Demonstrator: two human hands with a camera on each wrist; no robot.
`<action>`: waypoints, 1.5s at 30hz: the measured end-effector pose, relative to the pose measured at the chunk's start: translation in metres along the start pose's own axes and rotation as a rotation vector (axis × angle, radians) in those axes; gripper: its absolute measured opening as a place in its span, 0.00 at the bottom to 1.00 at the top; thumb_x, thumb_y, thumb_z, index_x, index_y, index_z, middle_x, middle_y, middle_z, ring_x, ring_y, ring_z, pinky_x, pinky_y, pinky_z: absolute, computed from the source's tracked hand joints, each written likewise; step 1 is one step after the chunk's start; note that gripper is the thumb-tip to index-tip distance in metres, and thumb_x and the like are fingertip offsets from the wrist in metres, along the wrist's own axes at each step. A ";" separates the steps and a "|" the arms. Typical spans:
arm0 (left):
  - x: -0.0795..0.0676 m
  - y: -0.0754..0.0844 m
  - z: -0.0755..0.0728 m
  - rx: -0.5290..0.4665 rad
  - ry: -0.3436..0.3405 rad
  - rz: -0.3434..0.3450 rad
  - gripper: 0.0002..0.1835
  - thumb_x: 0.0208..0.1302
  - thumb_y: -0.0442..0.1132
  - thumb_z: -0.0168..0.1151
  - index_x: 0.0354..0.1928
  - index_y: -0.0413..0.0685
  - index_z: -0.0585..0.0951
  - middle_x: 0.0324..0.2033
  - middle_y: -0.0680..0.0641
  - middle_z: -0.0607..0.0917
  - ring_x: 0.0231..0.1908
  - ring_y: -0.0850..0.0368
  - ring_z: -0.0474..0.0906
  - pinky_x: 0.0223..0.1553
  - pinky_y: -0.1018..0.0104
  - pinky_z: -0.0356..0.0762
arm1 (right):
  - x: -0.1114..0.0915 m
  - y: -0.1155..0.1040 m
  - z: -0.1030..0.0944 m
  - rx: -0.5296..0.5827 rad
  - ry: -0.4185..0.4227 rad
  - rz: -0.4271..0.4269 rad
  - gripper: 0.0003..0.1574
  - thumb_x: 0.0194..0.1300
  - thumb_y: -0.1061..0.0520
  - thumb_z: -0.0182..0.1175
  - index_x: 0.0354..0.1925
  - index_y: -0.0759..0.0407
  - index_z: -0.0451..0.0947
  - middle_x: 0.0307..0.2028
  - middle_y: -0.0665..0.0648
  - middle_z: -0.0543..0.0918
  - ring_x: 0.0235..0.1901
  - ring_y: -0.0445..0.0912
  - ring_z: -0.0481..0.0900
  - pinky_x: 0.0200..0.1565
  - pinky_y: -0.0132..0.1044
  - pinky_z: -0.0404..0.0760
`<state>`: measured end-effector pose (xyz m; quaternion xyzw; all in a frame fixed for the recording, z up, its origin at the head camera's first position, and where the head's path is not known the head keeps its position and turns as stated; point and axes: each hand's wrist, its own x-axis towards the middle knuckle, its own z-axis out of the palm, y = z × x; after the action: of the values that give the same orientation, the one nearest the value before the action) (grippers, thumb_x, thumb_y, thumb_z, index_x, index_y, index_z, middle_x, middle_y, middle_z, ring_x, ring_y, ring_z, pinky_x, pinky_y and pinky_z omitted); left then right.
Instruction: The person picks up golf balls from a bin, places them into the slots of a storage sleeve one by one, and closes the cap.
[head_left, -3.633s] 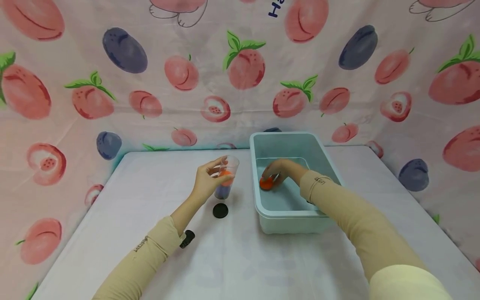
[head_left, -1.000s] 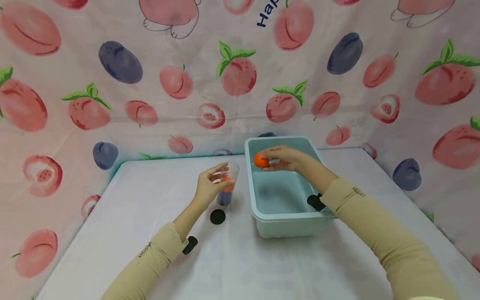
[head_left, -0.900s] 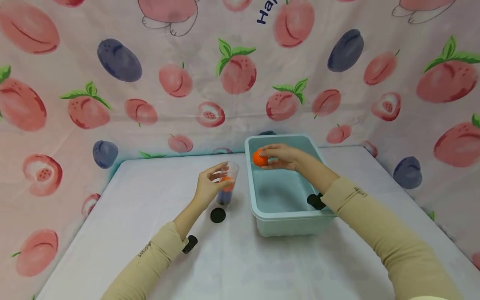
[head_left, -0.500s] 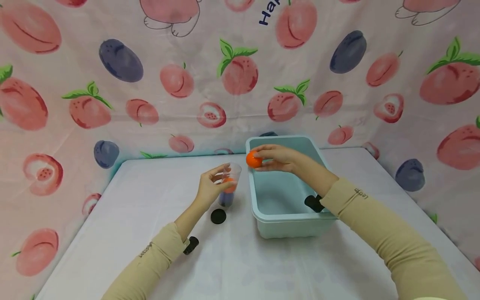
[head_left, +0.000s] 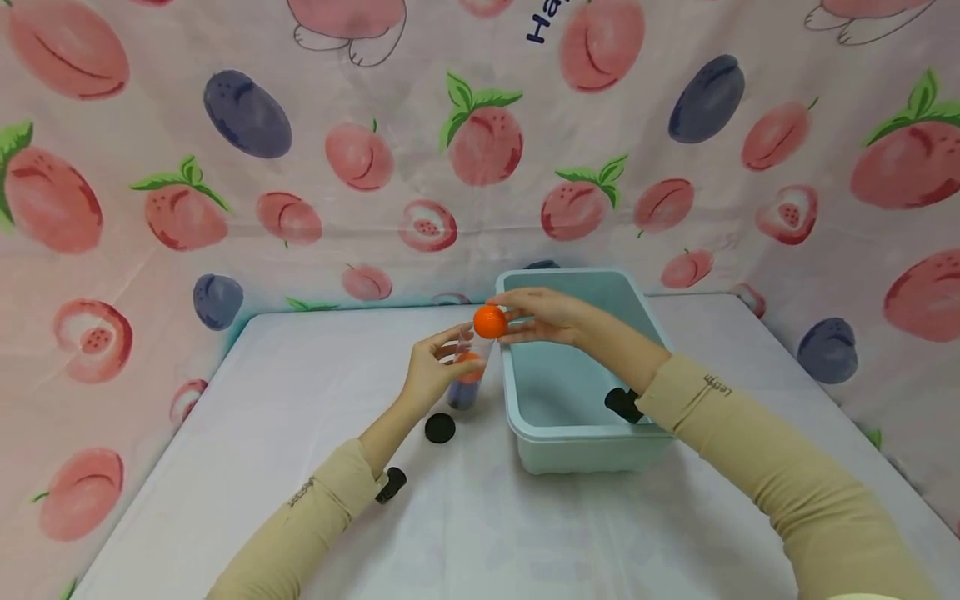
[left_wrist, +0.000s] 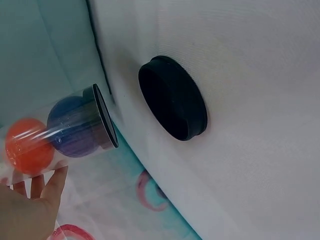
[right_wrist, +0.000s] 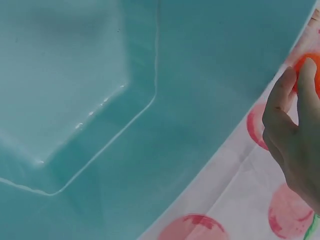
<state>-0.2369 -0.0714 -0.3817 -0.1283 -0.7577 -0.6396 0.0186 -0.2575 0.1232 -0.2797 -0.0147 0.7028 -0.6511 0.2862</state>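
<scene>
My left hand [head_left: 432, 367] grips a clear plastic tube [left_wrist: 42, 106], held slightly tilted. Inside it, an orange ball [left_wrist: 29, 146] and a purple-blue ball [left_wrist: 72, 127] lie one above the other, the purple one by the black-rimmed end. A second orange ball [head_left: 491, 322] is pinched in the fingertips of my right hand [head_left: 546, 317], right at the tube's upper end; whether it touches the rim I cannot tell. The right wrist view shows only part of that ball past the fingers. A round black lid [head_left: 440, 428] lies on the table below the tube.
A light blue plastic bin [head_left: 592, 450] stands to the right of the tube, under my right forearm. Its inner floor shows bare in the right wrist view. A fruit-print cloth [head_left: 420, 167] hangs behind the white table [head_left: 300, 367].
My right hand has picked the orange ball out of the bin and carried it up and left over the bin's rim to the tube. The left hand has shifted slightly right with the tube.
</scene>
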 end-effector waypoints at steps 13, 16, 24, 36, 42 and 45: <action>0.002 -0.002 -0.002 0.032 -0.015 -0.026 0.30 0.51 0.32 0.71 0.60 0.43 0.76 0.60 0.41 0.75 0.54 0.43 0.75 0.55 0.52 0.76 | -0.018 -0.012 0.003 -0.152 -0.031 -0.105 0.28 0.74 0.52 0.43 0.65 0.66 0.62 0.54 0.65 0.69 0.45 0.50 0.78 0.57 0.48 0.76; 0.002 -0.003 -0.003 0.028 -0.009 -0.028 0.31 0.51 0.31 0.71 0.60 0.41 0.75 0.61 0.40 0.75 0.54 0.42 0.74 0.56 0.51 0.75 | -0.023 -0.015 0.007 -0.153 -0.047 -0.123 0.28 0.74 0.52 0.44 0.65 0.67 0.62 0.52 0.64 0.71 0.44 0.49 0.79 0.57 0.48 0.75; -0.003 -0.004 -0.005 0.033 -0.001 -0.047 0.30 0.52 0.33 0.71 0.59 0.43 0.76 0.60 0.42 0.77 0.54 0.43 0.75 0.56 0.52 0.75 | -0.038 -0.010 0.023 -0.197 -0.087 -0.117 0.26 0.73 0.54 0.45 0.63 0.68 0.64 0.46 0.60 0.74 0.41 0.47 0.80 0.54 0.48 0.78; -0.009 -0.002 -0.014 0.015 0.005 -0.025 0.29 0.52 0.31 0.70 0.59 0.43 0.76 0.60 0.43 0.76 0.53 0.44 0.76 0.54 0.53 0.77 | -0.059 0.006 0.055 -0.181 -0.080 -0.209 0.22 0.69 0.60 0.51 0.56 0.73 0.67 0.41 0.58 0.79 0.39 0.47 0.80 0.52 0.49 0.80; -0.011 -0.003 -0.018 0.011 0.008 -0.019 0.29 0.52 0.31 0.70 0.59 0.42 0.76 0.60 0.43 0.76 0.53 0.44 0.75 0.53 0.55 0.78 | -0.066 0.016 0.065 -0.223 -0.047 -0.311 0.17 0.68 0.62 0.53 0.51 0.73 0.70 0.39 0.62 0.80 0.38 0.47 0.80 0.48 0.46 0.82; -0.013 -0.003 -0.020 0.011 0.017 -0.020 0.28 0.52 0.31 0.70 0.59 0.43 0.76 0.59 0.43 0.76 0.53 0.45 0.75 0.53 0.56 0.78 | -0.071 0.023 0.071 -0.262 -0.038 -0.374 0.16 0.67 0.62 0.54 0.50 0.72 0.72 0.42 0.68 0.80 0.37 0.46 0.81 0.48 0.45 0.82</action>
<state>-0.2276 -0.0938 -0.3837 -0.1148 -0.7624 -0.6365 0.0194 -0.1599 0.0903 -0.2730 -0.1940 0.7608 -0.5957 0.1692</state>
